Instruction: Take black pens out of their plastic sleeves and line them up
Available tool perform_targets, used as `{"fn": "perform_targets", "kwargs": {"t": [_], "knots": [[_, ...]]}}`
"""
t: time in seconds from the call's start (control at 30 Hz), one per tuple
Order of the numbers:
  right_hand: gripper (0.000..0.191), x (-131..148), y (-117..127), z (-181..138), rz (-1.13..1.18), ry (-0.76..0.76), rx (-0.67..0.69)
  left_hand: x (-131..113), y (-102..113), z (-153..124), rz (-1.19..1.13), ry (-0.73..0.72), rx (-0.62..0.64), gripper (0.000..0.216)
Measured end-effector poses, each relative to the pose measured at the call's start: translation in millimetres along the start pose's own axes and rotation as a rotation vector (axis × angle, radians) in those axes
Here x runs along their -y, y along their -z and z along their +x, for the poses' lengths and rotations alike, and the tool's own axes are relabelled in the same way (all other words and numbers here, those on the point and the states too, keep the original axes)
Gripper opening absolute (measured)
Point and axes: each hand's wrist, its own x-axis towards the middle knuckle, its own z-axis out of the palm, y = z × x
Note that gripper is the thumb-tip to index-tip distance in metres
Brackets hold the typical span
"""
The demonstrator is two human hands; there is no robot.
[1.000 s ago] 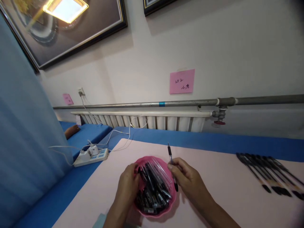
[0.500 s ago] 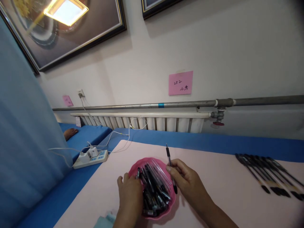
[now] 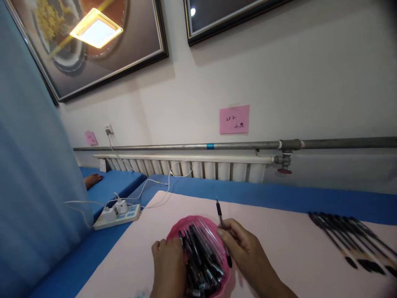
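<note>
A pink dish (image 3: 178, 229) full of black pens (image 3: 201, 258) sits on the pink sheet near me. My left hand (image 3: 169, 265) rests on the dish's left side, fingers curled over the pens; what it grips is hidden. My right hand (image 3: 245, 250) is closed on one black pen (image 3: 221, 215), held upright-tilted just right of the dish, tip pointing away.
A row of several black pens (image 3: 350, 240) lies on the pink sheet (image 3: 288, 244) at the right. A white power strip (image 3: 116, 213) with plugs and cables lies on the blue table at the left. A blue curtain (image 3: 31, 186) hangs at the left; a radiator (image 3: 186, 165) runs along the wall.
The view has tilted up a little, so everything sits lower in frame. My left hand slid from the dish's rim down over the pens. The right hand keeps holding its pen.
</note>
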Motion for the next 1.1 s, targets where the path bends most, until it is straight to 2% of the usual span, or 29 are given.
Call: {"fn": "perform_targets", "kwargs": {"t": [0.07,0.2,0.27,0.33,0.47,0.6,0.93,1.1], "knots": [[0.020,-1.0,-0.9,-0.8,-0.055,0.049,0.036,2.9,6.4,1.1,-0.290,0.028,-0.002,0.017],[0.019,-2.7,-3.7,-3.1,-0.206,0.226,0.188,7.2,14.1,3.9,-1.208,0.080,0.107,0.015],[0.023,-4.3,-5.0,-3.6,-0.296,0.309,0.232,7.3,15.9,4.6,-1.483,0.148,0.170,0.021],[0.028,-6.4,-5.8,-3.4,-0.389,0.353,0.245,6.3,17.8,4.6,-1.630,0.194,0.179,0.027],[0.031,-10.1,-5.1,-1.9,-0.516,0.372,0.235,3.8,21.9,3.0,-1.747,0.203,0.183,0.027],[0.031,-11.8,-3.0,0.1,-0.569,0.387,0.206,3.7,22.8,2.3,-1.757,0.184,0.204,0.025],[0.031,-13.9,-1.8,0.3,-0.717,0.438,0.179,10.1,19.4,3.9,-1.634,0.084,0.249,0.023],[0.029,-13.6,-3.1,0.3,-0.903,0.453,0.178,12.1,20.4,4.7,-1.506,0.060,0.267,0.021]]}}
